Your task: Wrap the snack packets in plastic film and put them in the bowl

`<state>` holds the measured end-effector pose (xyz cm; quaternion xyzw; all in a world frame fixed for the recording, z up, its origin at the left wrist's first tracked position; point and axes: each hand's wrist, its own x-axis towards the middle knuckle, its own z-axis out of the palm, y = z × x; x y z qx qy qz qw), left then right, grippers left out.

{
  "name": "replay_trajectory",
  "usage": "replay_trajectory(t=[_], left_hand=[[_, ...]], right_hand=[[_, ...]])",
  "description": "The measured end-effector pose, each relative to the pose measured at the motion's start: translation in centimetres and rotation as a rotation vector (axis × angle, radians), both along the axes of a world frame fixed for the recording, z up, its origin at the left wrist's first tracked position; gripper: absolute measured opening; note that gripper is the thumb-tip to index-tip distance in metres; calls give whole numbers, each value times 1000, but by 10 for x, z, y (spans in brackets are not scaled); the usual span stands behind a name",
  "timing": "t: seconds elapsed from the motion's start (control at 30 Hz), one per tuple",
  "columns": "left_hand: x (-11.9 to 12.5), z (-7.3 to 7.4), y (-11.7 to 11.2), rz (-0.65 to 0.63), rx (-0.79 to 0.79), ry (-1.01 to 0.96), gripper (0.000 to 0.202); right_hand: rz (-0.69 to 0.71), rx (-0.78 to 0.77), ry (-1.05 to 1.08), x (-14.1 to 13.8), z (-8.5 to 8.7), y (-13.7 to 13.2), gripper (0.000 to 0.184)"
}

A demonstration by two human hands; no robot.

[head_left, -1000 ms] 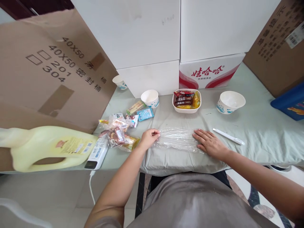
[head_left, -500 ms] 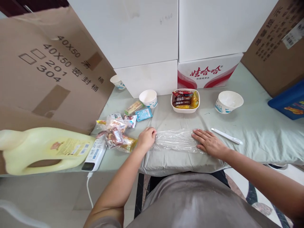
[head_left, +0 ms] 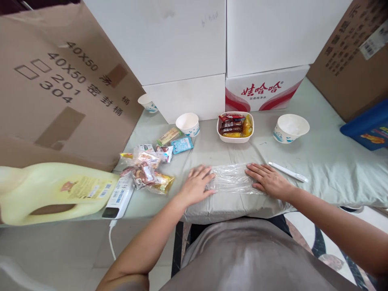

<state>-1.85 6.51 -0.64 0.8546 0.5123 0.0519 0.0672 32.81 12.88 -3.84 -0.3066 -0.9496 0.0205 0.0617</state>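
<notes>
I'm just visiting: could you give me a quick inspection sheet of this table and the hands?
Surface: pale green cloth, wrinkled, covering the table.
Job's things: clear plastic sheet lying flat near the front edge.
Clutter: snack packets, bowl of snacks, left paper bowl, right paper bowl, both empty, white pen-like tool, yellow jug.
Hands: left hand and right hand open, palms flat on the sheet's two ends.
Cables: white cable hanging from a white device at the table's edge.
Surroundings: cardboard box, white boxes, blue crate.
</notes>
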Motion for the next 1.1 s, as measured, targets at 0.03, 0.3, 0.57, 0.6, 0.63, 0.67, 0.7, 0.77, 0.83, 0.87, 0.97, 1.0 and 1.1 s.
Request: replay_trajectory(t=[0.03,0.3,0.57,0.6,0.63,0.67,0.7,0.77,0.83,0.87,0.97,1.0,1.1], left_hand=[[-9,0,-2,48,-5,34,61],[-35,7,-35,-95,200,-103,49],[-19,-9,-43,243,326,-235,45],[-18,-10,-43,335,301,-251,46],[-17,-10,-44,397,250,-281,41],[-15,-10,-43,431,185,-334,32],[-14,-9,-43,445,114,-412,25],[-11,-8,-41,469,-11,-629,21],[-9,-7,-39,532,-105,-860,22],[-9,-7,-38,568,-143,-956,23],[-11,-5,-36,606,-256,-1131,30],[-12,-3,-37,575,-309,-1152,32],[-16,4,-39,387,-441,-1051,29]], right_hand=[[7,-7,-1,2,2,0,52],[-11,-58,308,19,32,-5,36],[149,-70,336,32,24,-37,32],[134,-70,337,33,20,-40,27],[117,-67,346,33,17,-42,25],[100,-63,357,33,15,-44,24],[90,-58,366,33,14,-44,24],[84,-49,374,32,14,-45,23],[86,-41,369,31,15,-44,22],[88,-38,367,31,16,-44,22],[91,-39,369,31,16,-43,21],[89,-44,370,31,16,-43,21],[80,-61,372,32,15,-43,21]])
